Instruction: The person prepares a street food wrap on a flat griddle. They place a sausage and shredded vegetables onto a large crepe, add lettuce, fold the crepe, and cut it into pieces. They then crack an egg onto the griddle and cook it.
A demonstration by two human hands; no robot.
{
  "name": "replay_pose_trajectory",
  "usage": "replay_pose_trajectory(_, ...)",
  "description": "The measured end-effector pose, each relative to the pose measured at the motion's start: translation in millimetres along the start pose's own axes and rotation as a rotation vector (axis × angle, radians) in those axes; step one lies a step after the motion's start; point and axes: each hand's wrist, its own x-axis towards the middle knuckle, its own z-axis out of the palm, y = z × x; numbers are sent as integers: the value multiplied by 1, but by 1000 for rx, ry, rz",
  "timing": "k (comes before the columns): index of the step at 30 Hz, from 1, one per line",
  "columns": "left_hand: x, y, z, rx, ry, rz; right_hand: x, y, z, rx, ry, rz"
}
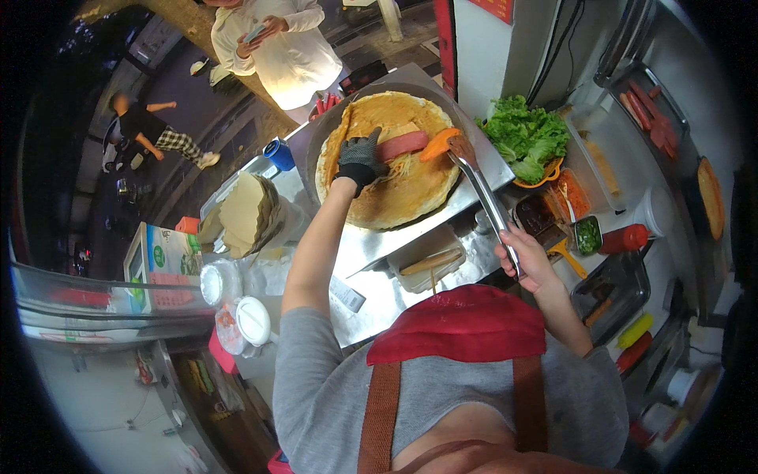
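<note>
A large round crepe-like pancake (pixel 418 201), brushed with orange-brown sauce, lies on a round griddle (pixel 314 146) in front of me. My left hand (pixel 362 162), in a dark grey knit glove, rests on it with fingers stretched out. Beside those fingers lie a pink slab of meat (pixel 404 145), pale shreds (pixel 404 166) and a tan square piece (pixel 403 129). My right hand (pixel 527 254) is closed around metal tongs (pixel 488 197). At the tongs' tips, over the pancake's right side, is an orange flat strip of food (pixel 439 145); whether they grip it I cannot tell.
Right of the griddle stand a basket of lettuce (pixel 525 138), several sauce containers (pixel 572 193) and a red bottle (pixel 624 239). Paper bags (pixel 249 213) and lidded tubs (pixel 253 320) are at left. A tray (pixel 426 259) sits nearer me. A person holding a phone (pixel 254 33) stands beyond.
</note>
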Motion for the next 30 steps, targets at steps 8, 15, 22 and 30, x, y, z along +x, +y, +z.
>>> replay_pose_trajectory(8, 8, -27, 3, -501, -3, -59, -2, 3, 5, 20, -56, 61)
replay_pose_trajectory(15, 8, -41, -21, -939, 48, -67, 48, 16, 37, 14, -153, 96)
replay_pose_trajectory(22, -5, -49, -13, -1086, 112, -76, 80, 36, 75, -70, -130, 70)
replay_pose_trajectory(30, -12, -39, 0, -731, 160, -92, 41, 25, 76, -138, -62, 56)
